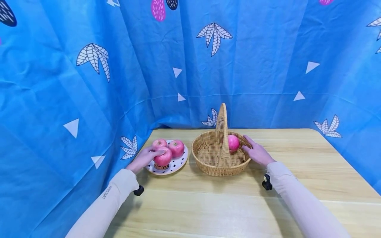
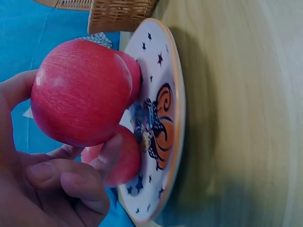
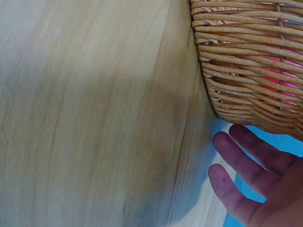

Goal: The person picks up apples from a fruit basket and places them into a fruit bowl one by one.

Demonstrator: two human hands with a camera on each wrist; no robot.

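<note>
My left hand (image 1: 144,158) pinches a pink-red apple (image 1: 163,156) between thumb and fingers, above the near part of a white plate (image 1: 178,163) printed with stars. In the left wrist view the held apple (image 2: 80,92) hides part of the two other apples. Those are a left apple (image 1: 159,143) and a right apple (image 1: 177,148), both on the plate. At the right rim of a wicker basket (image 1: 208,169) is my right hand (image 1: 258,154), its fingers loosely extended. Inside the basket, right of its tall handle, lies another apple (image 1: 233,143).
A light wooden table (image 1: 208,205) bears the plate and basket side by side. A blue patterned curtain (image 1: 253,76) hangs behind and along the left side. The basket's arched handle (image 1: 224,132) rises well above its rim.
</note>
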